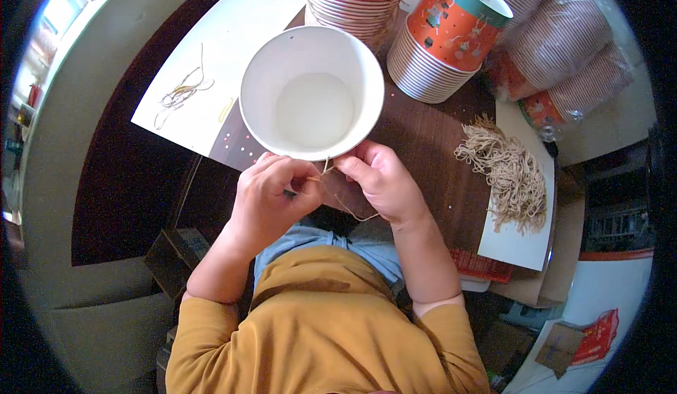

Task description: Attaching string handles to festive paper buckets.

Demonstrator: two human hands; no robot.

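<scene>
A white paper bucket (314, 108) is in front of me, its open mouth facing up toward me. A thin beige string (342, 205) comes off the bucket's near rim and hangs in a loose loop between my hands. My left hand (276, 191) is closed in a pinch on the string just below the rim. Beside it, my right hand (379, 181) grips the bucket's near wall, with the thumb by the string and the fingers partly hidden under the rim.
Stacked orange-printed buckets (451, 34) stand at the back, and plastic-wrapped stacks (560, 38) lie at the far right. A heap of beige strings (509, 175) rests on white board at right. Loose strings (185, 92) lie on a white sheet (233, 34) at left.
</scene>
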